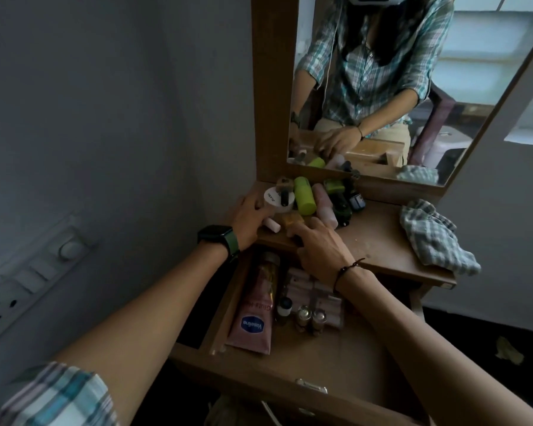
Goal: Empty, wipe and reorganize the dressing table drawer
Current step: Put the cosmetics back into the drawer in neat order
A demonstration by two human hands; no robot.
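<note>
The dressing table drawer point(317, 355) stands pulled out below the tabletop point(379, 238). In it lie a pink Vaseline tube point(254, 309), a few small bottles point(308, 316) and pink packets point(305, 284). A heap of cosmetics sits at the tabletop's back left, among them a white round jar point(276, 200), a lime green bottle point(303, 195), a pink tube point(325, 207) and dark bottles point(346, 204). My left hand point(248, 221) curls against the white jar. My right hand point(319, 249) reaches over the drawer, its fingertips closed on a small amber block point(293, 221) at the heap's front.
A checked cloth point(434, 238) lies crumpled on the right of the tabletop. The mirror point(382, 87) rises behind the heap. A wall with a switchboard point(28, 278) is close on the left. The drawer's metal handle point(311, 385) faces me.
</note>
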